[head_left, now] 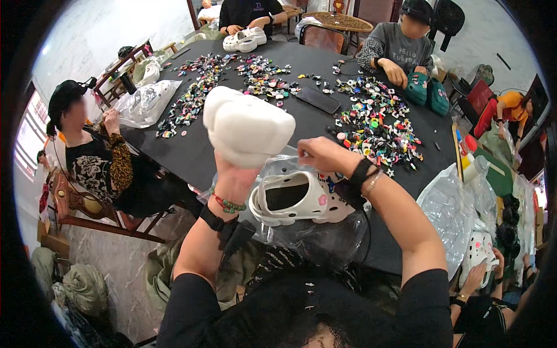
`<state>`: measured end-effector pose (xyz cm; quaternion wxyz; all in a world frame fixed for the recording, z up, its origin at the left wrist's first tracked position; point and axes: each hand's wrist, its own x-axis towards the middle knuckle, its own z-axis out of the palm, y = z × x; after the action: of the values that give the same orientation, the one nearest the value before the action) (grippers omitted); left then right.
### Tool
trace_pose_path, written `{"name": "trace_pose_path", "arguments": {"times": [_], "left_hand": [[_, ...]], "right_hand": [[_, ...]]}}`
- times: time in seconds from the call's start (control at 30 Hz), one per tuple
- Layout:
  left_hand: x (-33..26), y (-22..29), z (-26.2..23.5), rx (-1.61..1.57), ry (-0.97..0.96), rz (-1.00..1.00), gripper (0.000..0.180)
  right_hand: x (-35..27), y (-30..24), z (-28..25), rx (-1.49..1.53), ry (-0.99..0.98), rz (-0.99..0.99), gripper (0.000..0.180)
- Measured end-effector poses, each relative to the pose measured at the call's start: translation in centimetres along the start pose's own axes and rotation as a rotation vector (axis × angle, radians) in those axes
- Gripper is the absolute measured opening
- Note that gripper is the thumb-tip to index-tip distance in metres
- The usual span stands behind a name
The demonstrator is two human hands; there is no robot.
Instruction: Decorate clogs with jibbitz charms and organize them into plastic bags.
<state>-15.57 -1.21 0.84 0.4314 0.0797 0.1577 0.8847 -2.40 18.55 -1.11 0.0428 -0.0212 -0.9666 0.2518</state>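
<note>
My left hand (237, 177) holds up a white clog (249, 124) from below, its chunky underside toward me; most of the fingers are behind it. To the right of that clog, my right hand (319, 155) hovers with thumb and fingers drawn together. Whatever may be between the fingertips is too small to make out. Below my hands a second white clog (332, 210) lies on a clear plastic bag (296, 235) at the near table edge. It has a pink flower-like charm (322, 200) and some blue charms on it, partly hidden by my right wrist.
Heaps of small colourful shoe charms (377, 124) cover the dark table (243, 75), with a black phone-like slab (318, 100) between them. Co-workers sit around it. White clogs (245, 40) stand at the far side, green clogs (418, 87) at far right. Clear bags (444, 203) lie to the right.
</note>
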Motion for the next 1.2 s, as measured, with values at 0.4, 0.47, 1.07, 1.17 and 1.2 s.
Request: {"name": "trace_pose_path", "arguments": {"times": [0.4, 0.47, 1.07, 1.17, 1.2], "left_hand": [[2.1, 1.6, -1.3, -0.139, -0.034, -0.080, 0.025], [2.6, 1.6, -2.8, -0.016, 0.177, -0.084, 0.024], [-4.9, 3.4, 1.3, 1.988, -0.244, 0.089, 0.037], [-5.2, 3.2, 1.0, 2.264, -0.323, 0.385, 0.051], [-4.8, 3.1, 0.8, 2.279, -0.307, 0.348, 0.054]], "right_hand": [[6.9, -0.9, 2.1, -0.171, -0.453, -0.126, 0.029], [6.7, -1.4, 1.5, -0.250, -0.480, -0.174, 0.027], [-5.6, -1.0, -3.8, -0.085, 0.129, -0.034, 0.022], [-9.5, -3.9, -1.8, -0.005, 0.287, -0.055, 0.017], [-10.3, -4.8, -1.2, 0.036, 0.292, -0.072, 0.015]]}}
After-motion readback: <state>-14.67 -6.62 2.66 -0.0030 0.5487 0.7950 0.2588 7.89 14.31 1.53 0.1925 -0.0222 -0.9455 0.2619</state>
